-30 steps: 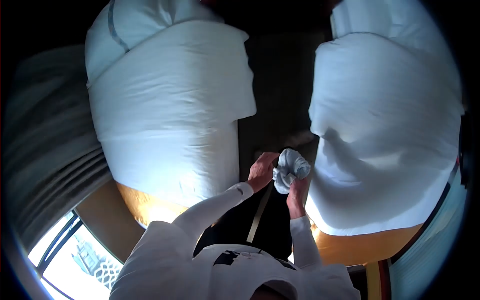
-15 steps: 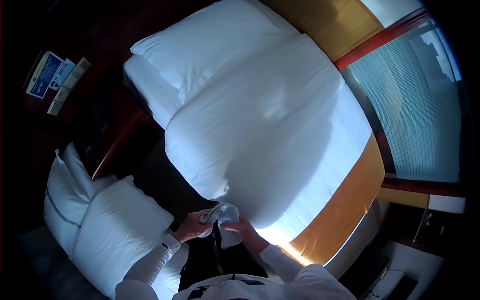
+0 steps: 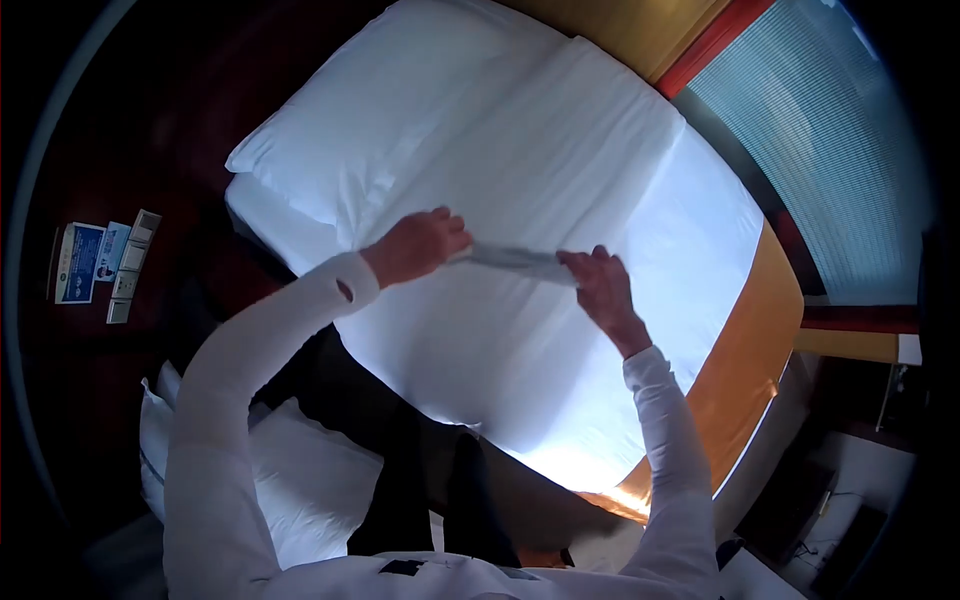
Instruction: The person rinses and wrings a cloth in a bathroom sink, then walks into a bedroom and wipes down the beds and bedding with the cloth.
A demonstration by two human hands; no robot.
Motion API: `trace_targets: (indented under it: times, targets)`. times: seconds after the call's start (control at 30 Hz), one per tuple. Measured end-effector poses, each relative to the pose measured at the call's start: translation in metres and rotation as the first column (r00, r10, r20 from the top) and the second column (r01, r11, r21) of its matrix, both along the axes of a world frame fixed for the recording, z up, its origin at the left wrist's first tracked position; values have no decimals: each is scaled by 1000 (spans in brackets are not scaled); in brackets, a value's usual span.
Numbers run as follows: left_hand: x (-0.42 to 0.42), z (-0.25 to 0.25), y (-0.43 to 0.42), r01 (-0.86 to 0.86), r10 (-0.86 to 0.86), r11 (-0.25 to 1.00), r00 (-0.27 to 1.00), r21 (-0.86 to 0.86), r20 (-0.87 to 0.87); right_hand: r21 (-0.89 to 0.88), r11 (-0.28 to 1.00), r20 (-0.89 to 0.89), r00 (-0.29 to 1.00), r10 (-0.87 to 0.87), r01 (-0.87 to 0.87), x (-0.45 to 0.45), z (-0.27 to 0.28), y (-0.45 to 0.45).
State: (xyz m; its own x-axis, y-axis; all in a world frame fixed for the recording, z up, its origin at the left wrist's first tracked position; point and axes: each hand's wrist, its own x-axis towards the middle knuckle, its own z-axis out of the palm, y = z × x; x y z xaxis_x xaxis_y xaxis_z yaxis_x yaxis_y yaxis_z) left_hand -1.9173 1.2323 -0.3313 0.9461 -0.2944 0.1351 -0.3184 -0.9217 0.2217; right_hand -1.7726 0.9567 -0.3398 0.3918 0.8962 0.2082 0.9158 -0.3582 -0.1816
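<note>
A thin whitish cloth (image 3: 513, 261) is stretched sideways between my two hands, above the made bed; its exact kind is unclear. My left hand (image 3: 415, 247) grips one end with bent fingers. At the other end, my right hand (image 3: 603, 290) pinches it between thumb and fingers. Underneath lies a smooth white duvet (image 3: 480, 345), partly in shadow. A plump white pillow (image 3: 400, 110) rests at the upper left part of the bed.
An orange bed runner (image 3: 745, 360) hangs over the bed's right end. White pillows (image 3: 310, 480) are heaped at lower left. Switches (image 3: 130, 265) and printed cards (image 3: 80, 262) are at far left. A window blind (image 3: 815, 150) is at right.
Both hands have risen and reached forward from near my body to over the bed. The cloth, bunched before, is now pulled out lengthwise between them.
</note>
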Motion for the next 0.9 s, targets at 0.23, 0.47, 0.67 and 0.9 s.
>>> trace_targets:
  times: [0.23, 0.47, 0.67, 0.9]
  targets:
    - [162, -104, 76, -111, 111, 994, 979, -10, 173, -31, 866, -218, 842, -493, 499, 98, -84, 97]
    - [-66, -172, 66, 76, -76, 997, 997, 1, -8, 5, 945, -390, 870, -300, 328, -133, -157, 54]
    - [-191, -123, 49, 153, -376, 922, 573, -355, -728, -597, 768, -798, 274, -538, -233, -282, -110, 20]
    - [55, -47, 43, 262, -362, 917, 863, -300, -352, -249, 951, -535, 793, -292, 182, -53, -27, -8]
